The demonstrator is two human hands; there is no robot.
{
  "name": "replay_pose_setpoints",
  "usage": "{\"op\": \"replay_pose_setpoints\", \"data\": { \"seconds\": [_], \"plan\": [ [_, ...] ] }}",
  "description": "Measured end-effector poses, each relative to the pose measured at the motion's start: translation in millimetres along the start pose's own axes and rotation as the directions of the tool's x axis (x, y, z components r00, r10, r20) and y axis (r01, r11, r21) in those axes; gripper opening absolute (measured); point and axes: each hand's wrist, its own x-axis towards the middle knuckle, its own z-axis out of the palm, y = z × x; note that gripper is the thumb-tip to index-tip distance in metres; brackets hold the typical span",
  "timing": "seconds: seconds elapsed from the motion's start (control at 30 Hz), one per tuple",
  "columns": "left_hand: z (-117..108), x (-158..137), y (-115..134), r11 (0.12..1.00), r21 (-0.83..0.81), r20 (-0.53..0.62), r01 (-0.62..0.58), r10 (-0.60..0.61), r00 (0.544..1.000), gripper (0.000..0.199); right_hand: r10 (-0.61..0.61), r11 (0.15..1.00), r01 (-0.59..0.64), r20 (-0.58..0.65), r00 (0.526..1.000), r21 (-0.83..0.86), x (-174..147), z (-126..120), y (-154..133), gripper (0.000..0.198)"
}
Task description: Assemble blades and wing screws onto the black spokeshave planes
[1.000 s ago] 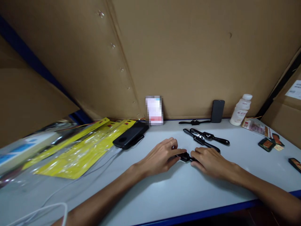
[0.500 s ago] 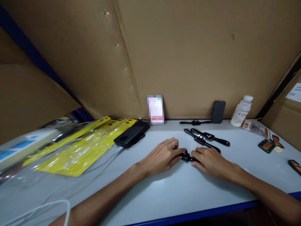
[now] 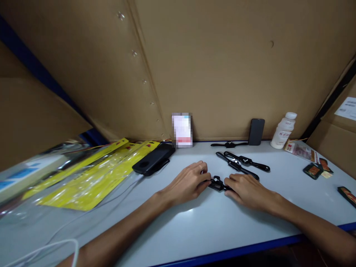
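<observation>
A black spokeshave lies low over the table between my two hands, its middle part showing and both handle ends covered by fingers. My left hand is closed around its left handle, thumb and fingers together. The right handle is in my right hand, whose fingers curl over it. Just beyond my right hand, two more spokeshaves lie side by side at a slant: a nearer spokeshave and a farther spokeshave. Another spokeshave rests along the back edge by the cardboard wall.
At the back stand a lit screen, a dark phone and a bottle. Yellow-backed plastic packages, a black power bank-like device and a white cable lie left. Small dark packets lie right.
My left thumb and fingers have drawn back left from the spokeshave's middle onto its handle, so more of the centre shows. The view has shifted slightly; my right hand keeps its grip.
</observation>
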Motion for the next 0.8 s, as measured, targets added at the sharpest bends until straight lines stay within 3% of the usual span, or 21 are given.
{"op": "replay_pose_setpoints", "data": {
  "seconds": [0.13,0.23,0.37,0.6,0.7,0.8],
  "plan": [
    [1.0,-0.1,3.0,0.995,-0.091,0.029,-0.044,0.047,0.998,0.023,-0.010,1.000,0.010,0.001,1.000,-0.023,0.5,0.6,0.0,0.015],
    [1.7,1.2,4.8,0.999,-0.028,0.055,-0.030,0.032,0.998,0.031,-0.013,0.999,0.012,-0.004,1.000,-0.042,0.2,1.2,-0.1,0.018],
    [1.2,1.5,2.5,1.000,0.027,0.032,0.010,-0.011,0.999,0.026,-0.012,0.999,0.013,0.004,1.000,-0.041,-0.5,-0.3,-1.5,0.017],
    [2.6,0.4,4.3,0.989,-0.137,0.006,-0.047,0.048,0.999,0.020,-0.013,0.999,0.014,0.020,1.000,-0.043,0.9,-1.7,-1.5,0.017],
    [3.6,0.8,3.8,0.995,-0.098,0.010,-0.023,0.024,1.000,0.029,-0.012,0.999,0.012,0.011,1.000,-0.040,1.4,-1.1,-0.8,0.016],
    [3.6,1.1,2.3,0.999,-0.035,0.001,0.010,-0.010,1.000,0.024,-0.008,1.000,0.008,0.010,1.000,-0.028,1.1,-1.3,-0.9,0.015]
  ]
}}
